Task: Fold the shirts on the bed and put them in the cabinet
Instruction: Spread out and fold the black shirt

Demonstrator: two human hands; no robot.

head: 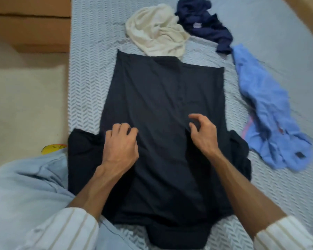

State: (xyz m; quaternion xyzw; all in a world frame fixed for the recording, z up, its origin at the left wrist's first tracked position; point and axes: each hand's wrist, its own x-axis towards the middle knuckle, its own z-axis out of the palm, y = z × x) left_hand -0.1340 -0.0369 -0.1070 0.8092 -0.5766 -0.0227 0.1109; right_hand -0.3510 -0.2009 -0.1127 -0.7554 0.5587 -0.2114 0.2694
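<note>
Head view: black shirt (pixel 161 112) (no legible label)

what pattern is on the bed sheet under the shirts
A pale grey-blue sheet with a repeating white chevron, herringbone-like print; it shows best in the head view, left of the spread dark shirt.

Matt black cloth shirt (pixel 163 109), woven bedsheet (pixel 90 69)

flat shirt (pixel 163 112) mid-bed (pixel 90 78) | both hands on it | three crumpled shirts behind and to its right | boxes (pixel 31 24) left of bed
</note>
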